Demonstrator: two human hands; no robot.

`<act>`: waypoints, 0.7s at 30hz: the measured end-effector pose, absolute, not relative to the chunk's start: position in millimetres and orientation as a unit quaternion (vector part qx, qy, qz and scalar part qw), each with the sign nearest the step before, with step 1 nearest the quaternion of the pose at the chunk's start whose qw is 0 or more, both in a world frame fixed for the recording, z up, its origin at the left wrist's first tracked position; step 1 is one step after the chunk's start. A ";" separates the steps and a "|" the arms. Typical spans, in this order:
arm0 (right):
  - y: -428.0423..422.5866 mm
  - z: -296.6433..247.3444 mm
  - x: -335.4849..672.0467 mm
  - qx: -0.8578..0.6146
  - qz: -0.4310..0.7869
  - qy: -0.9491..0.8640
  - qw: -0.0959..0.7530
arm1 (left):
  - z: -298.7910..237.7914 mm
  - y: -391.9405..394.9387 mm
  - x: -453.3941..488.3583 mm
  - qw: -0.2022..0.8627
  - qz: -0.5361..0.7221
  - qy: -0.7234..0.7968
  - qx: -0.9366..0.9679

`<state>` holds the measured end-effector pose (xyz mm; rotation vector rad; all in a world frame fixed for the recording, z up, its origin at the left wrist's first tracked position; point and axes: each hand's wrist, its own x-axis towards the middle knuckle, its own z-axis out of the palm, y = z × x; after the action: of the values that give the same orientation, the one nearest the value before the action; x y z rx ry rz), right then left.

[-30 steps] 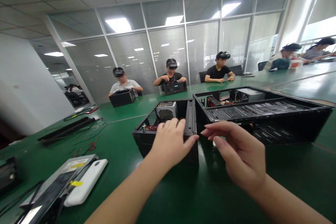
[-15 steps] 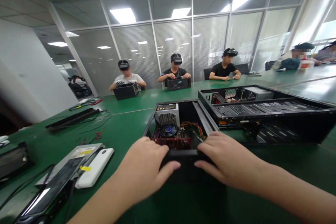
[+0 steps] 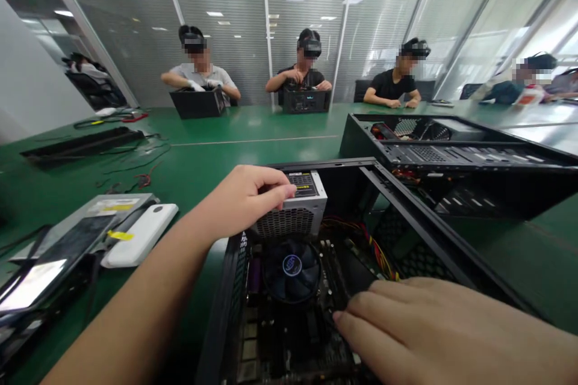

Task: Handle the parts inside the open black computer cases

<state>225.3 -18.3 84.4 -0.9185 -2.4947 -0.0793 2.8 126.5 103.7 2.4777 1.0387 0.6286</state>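
Note:
An open black computer case (image 3: 406,204) lies on the green table right in front of me. Inside it I see a grey power supply (image 3: 300,204), a round black cooler fan (image 3: 291,267) and red and yellow cables (image 3: 377,246). My left hand (image 3: 244,195) reaches over the case's far left corner, fingers curled on the top edge of the power supply. My right hand (image 3: 433,328) lies flat over the near right part of the case, fingers stretched out above the board.
A second open black case (image 3: 451,156) stands to the right behind mine. At left lie a drive (image 3: 97,210), a white box-shaped part (image 3: 139,234) and loose cables (image 3: 135,177). Several people sit along the far side of the table (image 3: 253,132) with their own cases.
The view has dropped closer to the case. My left hand went from the near edge forward onto the power supply. My right hand stayed at the near edge, spread flat.

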 end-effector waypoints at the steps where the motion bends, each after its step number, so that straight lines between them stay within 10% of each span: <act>1: -16.7 86.0 217.6 -0.307 -0.017 -0.935 0.174 | 101.9 126.0 2.6 0.190 0.224 0.364 0.884; 10: -11.1 83.5 194.7 -0.232 0.066 -0.970 -0.029 | 95.4 122.3 -1.0 0.172 0.269 0.335 0.886; 21: 0.7 83.1 196.6 -0.262 0.162 -0.950 -0.052 | 91.8 123.6 -2.2 0.160 0.260 0.319 0.897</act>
<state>196.6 0.7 83.1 -0.8517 -3.0883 0.5265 -2.2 123.6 91.8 2.5638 0.9124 0.7415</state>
